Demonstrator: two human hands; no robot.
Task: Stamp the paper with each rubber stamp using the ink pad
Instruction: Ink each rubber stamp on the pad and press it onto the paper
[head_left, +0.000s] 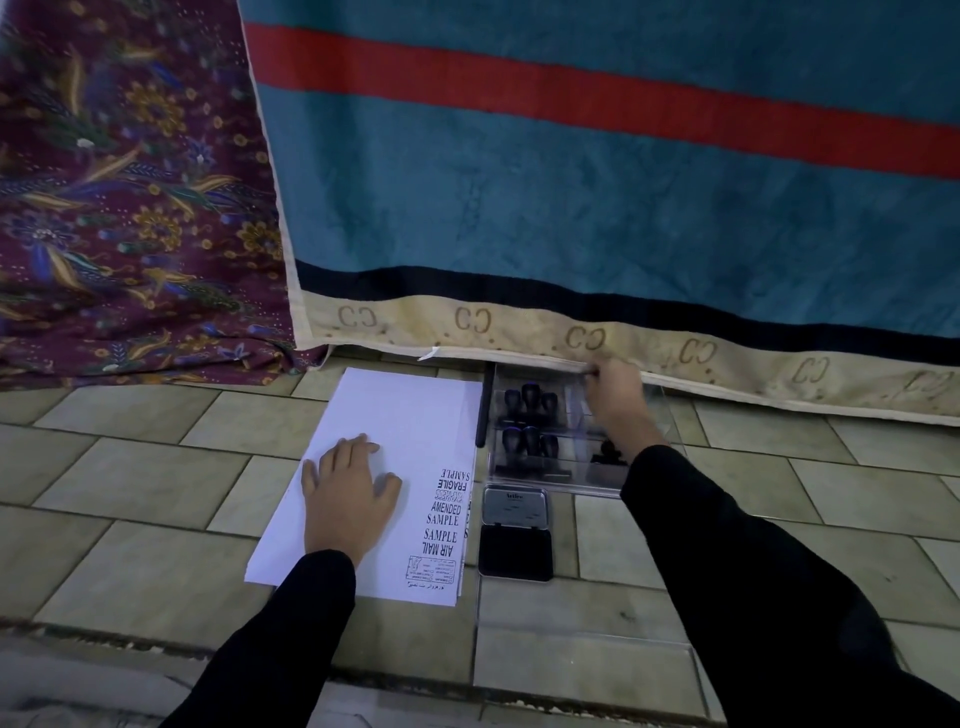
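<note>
A white paper (405, 415) lies on the tiled floor, with several black stamp prints such as SAMPLE, AIR MAIL and FRAGILE along its right edge. My left hand (348, 493) rests flat on the sheet, fingers apart. To the right stands a clear plastic box (545, 483) holding two clusters of black rubber stamps (530, 397). My right hand (618, 400) reaches into the box's far right part with its fingers curled down out of sight. One more black stamp (605, 454) shows beside my wrist. The ink pad (515, 551) lies open in front of the box, its metal lid (514, 506) flipped back.
A teal blanket (571, 208) with a red stripe hangs just behind the box, its hem touching the box's back edge. A purple floral cloth (130, 208) lies at the left. A black stick (483, 410) lies between paper and box. A clear flat lid (582, 649) lies near me.
</note>
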